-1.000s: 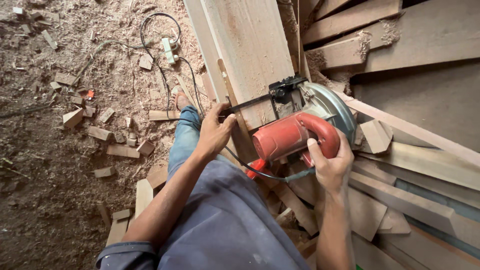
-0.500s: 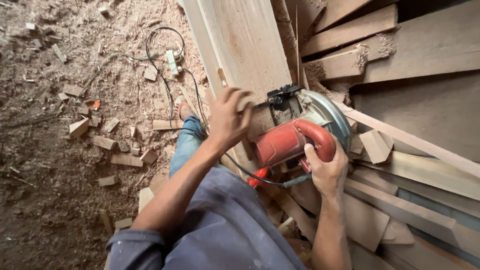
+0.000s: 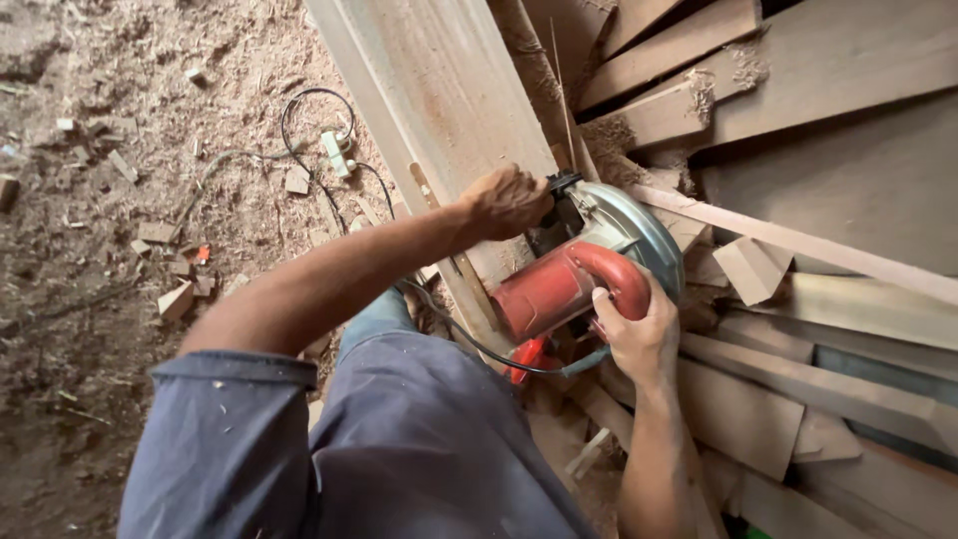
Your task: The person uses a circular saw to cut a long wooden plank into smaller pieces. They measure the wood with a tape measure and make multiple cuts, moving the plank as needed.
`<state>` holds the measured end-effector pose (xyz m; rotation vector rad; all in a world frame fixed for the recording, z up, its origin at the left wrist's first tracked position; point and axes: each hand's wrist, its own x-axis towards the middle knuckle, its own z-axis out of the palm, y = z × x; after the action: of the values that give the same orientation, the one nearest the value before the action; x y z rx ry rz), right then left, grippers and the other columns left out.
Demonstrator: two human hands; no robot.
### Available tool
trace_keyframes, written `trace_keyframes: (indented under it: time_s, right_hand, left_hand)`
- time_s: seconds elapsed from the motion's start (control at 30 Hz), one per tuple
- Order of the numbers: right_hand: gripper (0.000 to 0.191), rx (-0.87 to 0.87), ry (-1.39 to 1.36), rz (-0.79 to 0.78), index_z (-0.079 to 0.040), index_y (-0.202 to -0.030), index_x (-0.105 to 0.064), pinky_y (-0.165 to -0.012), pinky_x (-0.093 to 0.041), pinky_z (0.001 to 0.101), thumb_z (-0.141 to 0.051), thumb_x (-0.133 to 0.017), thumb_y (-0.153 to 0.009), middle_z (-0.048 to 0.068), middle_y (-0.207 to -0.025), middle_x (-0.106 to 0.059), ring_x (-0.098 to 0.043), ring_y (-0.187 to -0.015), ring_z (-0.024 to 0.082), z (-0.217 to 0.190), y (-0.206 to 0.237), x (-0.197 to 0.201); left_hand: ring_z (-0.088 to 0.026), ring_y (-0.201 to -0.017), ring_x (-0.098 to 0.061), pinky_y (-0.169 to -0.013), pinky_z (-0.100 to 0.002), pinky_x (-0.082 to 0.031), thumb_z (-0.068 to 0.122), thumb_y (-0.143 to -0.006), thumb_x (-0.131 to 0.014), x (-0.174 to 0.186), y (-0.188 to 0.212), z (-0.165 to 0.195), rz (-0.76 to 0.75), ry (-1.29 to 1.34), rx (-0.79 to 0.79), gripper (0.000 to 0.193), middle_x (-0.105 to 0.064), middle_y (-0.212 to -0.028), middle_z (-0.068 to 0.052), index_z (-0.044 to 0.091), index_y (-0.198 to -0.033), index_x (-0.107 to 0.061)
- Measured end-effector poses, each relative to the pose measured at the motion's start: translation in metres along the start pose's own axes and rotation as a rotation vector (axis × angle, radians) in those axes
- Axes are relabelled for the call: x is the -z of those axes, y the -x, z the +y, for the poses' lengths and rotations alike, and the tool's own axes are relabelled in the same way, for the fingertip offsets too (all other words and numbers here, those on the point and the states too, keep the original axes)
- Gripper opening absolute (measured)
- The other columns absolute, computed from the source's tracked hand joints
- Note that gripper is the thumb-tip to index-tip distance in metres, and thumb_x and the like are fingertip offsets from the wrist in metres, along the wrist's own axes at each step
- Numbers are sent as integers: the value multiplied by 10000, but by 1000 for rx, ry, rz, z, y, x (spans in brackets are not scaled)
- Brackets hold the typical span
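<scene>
We grip the red circular saw (image 3: 574,279) by its handle with our right hand (image 3: 639,334), fingers closed around it. Our left hand (image 3: 507,200) is curled at the saw's front edge, on the long plank (image 3: 439,90), which runs up and away from us; both hands are at the plank's near end.

short blue-grey sleeve (image 3: 215,439), dusty; blue jeans (image 3: 374,314); forearms bare.

Sawdust covers the floor (image 3: 90,399), strewn with small wood offcuts (image 3: 175,299); a white plug (image 3: 336,155) lies among black cable (image 3: 299,110).
</scene>
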<state>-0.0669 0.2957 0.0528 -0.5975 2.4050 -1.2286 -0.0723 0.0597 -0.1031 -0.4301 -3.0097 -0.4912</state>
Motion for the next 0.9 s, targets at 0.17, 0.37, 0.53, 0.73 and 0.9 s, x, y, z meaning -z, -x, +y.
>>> trace_keyframes:
  time_s: [0.17,0.37,0.53,0.73,0.9]
  right_hand:
    - [358,-26,48,0,4,-1231,-670,-774,-582,276,-73,-717,-885,74,-1043,-738,-693,-865,111,-4,0,2]
    - [359,8,18,2,1,-1244,-674,-765,-583,276,-73,-718,-896,84,-1042,-735,-692,-860,119,-3,-3,-1]
    - [364,-114,17,-2,-4,-1230,-678,-638,-587,277,-88,-731,-880,74,-941,-734,-687,-721,117,-4,-3,-2]
    - [375,-273,-128,4,-9,-1233,-674,-541,-552,271,-65,-718,-865,65,-867,-720,-664,-634,113,-6,-4,-5]
    - [336,-256,-75,8,-1,-1186,-697,-568,-565,258,-26,-710,-852,57,-878,-711,-670,-660,104,1,-2,-5]
  left_hand:
    - [-286,-536,-638,-528,-448,-516,282,-993,-547,12,-5,-20,1,224,-106,253,-621,-601,-87,73,-899,-653]
    - [-315,-564,-669,-533,-475,-518,572,-986,-557,26,4,-3,-151,257,260,523,-641,-639,-118,93,-819,-685]
    - [-343,-776,-682,-729,-489,-530,559,-958,-634,25,38,21,190,419,492,494,-686,-828,-143,69,-911,-676]
    - [-350,-981,-592,-792,-491,-502,309,-846,-745,31,119,60,454,387,884,323,-577,-1088,-159,83,-1049,-635]
    - [-396,-945,-609,-756,-517,-499,374,-898,-763,32,129,72,454,648,1140,491,-547,-1131,-170,77,-1212,-530]
